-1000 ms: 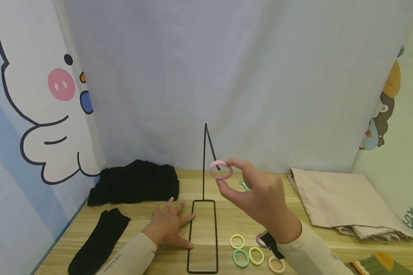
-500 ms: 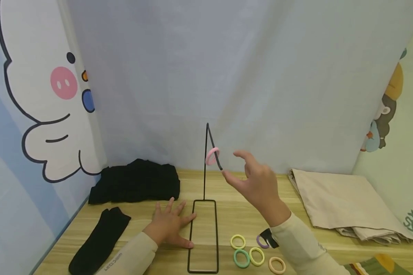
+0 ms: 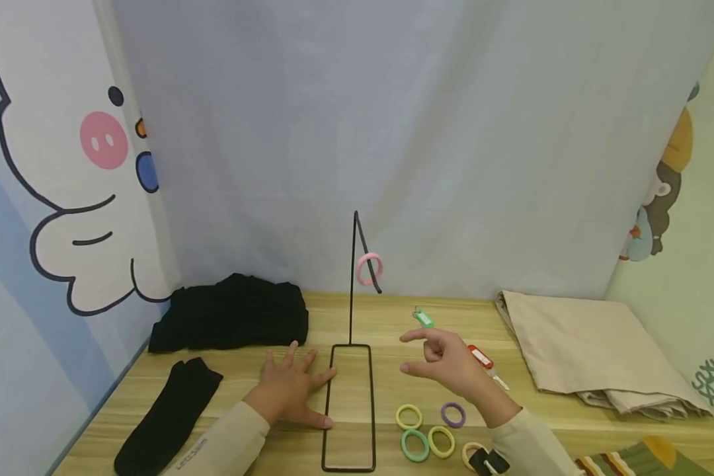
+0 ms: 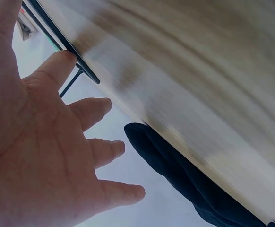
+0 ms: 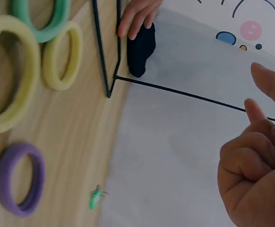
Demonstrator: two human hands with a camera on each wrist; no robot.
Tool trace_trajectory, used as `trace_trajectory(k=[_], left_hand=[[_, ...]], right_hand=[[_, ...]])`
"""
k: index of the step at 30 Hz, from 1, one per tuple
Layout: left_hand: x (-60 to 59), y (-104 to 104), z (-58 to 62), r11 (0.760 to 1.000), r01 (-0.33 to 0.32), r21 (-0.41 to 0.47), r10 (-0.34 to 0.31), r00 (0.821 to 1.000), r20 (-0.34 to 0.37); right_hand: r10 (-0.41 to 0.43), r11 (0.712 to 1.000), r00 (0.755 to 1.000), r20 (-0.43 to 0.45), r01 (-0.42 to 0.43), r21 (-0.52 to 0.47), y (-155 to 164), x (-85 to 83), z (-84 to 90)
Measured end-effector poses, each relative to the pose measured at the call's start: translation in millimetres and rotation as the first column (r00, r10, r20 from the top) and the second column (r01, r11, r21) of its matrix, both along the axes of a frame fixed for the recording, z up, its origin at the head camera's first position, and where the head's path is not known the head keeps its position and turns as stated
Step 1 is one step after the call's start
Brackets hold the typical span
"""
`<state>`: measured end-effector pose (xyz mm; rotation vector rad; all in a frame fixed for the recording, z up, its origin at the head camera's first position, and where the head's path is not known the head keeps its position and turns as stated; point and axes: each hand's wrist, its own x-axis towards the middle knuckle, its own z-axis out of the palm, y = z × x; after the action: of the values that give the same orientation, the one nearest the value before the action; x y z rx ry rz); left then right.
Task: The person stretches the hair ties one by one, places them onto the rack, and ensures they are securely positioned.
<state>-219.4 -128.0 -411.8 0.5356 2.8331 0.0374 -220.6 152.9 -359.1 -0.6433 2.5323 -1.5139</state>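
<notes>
We are pressing our left hand point(image 3: 291, 383) flat on the wooden table point(image 3: 393, 330), fingers spread, its fingertips touching the left rail of the black wire stand point(image 3: 351, 403), apparently to keep the light base from tipping. Our right hand point(image 3: 446, 363) is hovering empty above the table, forefinger and thumb loosely out, the other fingers curled, holding nothing. The pink hair tie point(image 3: 369, 269) is hanging on the stand's slanted hook, well above that hand. Below our right wrist, the loose hair ties point(image 3: 425, 433) are lying grouped near the stand's base, close at hand. A green key tag point(image 3: 424, 318) and a red one point(image 3: 480, 357) are lying beyond. Black garments point(image 3: 232, 317) are sitting to the left, folded beige cloth point(image 3: 577, 350) to the right.
</notes>
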Motion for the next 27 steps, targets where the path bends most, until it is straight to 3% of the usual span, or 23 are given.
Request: trace_trajectory(k=[6, 10, 19, 27], left_hand=[[-0.6, -0.1, -0.2, 1.0, -0.008, 0.006, 0.007, 1.0, 0.015], [-1.0, -0.2, -0.6, 1.0, -0.009, 0.005, 0.008, 1.0, 0.014], [-1.7, -0.7, -0.9, 1.0, -0.012, 0.013, 0.012, 1.0, 0.007], [-1.9, -0.7, -0.9, 1.0, -0.01, 0.003, 0.01, 1.0, 0.008]], right_hand=[[0.182, 0.977, 0.969, 0.168, -0.197, 0.078, 19.0, -5.3, -29.3], [0.219, 0.956, 0.941, 0.258, -0.26, 0.136, 24.1, -7.1, -42.4], [0.218, 0.917, 0.931, 0.292, -0.297, 0.265, 18.5, -6.9, -49.8], [0.241, 0.899, 0.943, 0.23, -0.306, 0.313, 10.8, -4.1, -54.2]])
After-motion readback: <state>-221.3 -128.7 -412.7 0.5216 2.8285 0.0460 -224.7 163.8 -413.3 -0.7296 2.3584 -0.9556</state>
